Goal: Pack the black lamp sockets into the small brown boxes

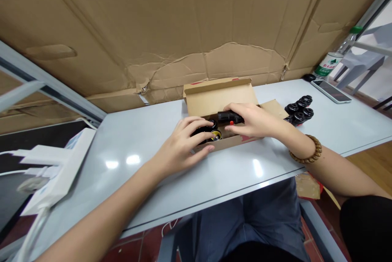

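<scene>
An open brown cardboard box (217, 95) sits on the table, its lid flap standing up at the far side. My left hand (180, 143) curves over a black round part (200, 132) inside the box, next to a yellow-rimmed round end (216, 134). My right hand (251, 121) grips a black plastic piece with a small red button (229, 118) above the box's opening. A wooden bead bracelet (306, 149) circles my right wrist. Most of the box's contents are hidden by my hands.
To the right of the box lies a cluster of several black round parts (298, 109). Farther right are a smartphone (330, 91) and a green-capped plastic bottle (333, 60). White packaging (58, 168) sits at the grey table's (137, 139) left edge. A large cardboard sheet (183, 21) stands behind.
</scene>
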Demonstrator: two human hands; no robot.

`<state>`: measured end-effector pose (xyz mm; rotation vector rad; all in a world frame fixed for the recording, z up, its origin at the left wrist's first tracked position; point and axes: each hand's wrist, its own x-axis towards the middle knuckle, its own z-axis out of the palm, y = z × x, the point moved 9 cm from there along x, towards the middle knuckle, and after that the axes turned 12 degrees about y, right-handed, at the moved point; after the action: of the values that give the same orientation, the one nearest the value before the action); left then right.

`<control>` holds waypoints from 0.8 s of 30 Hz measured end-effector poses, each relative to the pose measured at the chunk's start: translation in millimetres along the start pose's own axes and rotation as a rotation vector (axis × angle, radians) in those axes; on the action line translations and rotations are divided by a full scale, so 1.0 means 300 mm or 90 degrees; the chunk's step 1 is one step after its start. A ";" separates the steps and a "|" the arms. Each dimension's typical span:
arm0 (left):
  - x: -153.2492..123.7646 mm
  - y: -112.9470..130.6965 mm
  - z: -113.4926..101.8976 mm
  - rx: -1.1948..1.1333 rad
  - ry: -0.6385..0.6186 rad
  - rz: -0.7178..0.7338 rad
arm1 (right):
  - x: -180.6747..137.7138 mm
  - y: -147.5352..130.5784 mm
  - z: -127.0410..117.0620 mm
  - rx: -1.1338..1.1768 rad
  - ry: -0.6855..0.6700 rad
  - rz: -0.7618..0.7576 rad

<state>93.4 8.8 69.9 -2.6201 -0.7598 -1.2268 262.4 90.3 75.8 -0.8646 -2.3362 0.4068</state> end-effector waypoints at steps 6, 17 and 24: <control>-0.001 -0.005 0.004 -0.010 0.006 -0.011 | -0.003 -0.009 -0.001 -0.019 0.004 -0.024; -0.002 -0.006 0.008 -0.012 0.006 -0.017 | -0.003 0.001 0.004 -0.009 -0.008 -0.008; -0.005 -0.012 0.007 -0.018 0.006 -0.029 | -0.004 -0.009 0.010 -0.004 -0.040 -0.011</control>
<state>92.3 12.1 67.0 -2.6313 -0.8112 -1.2711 259.9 87.3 74.2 -0.8464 -2.4016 0.4248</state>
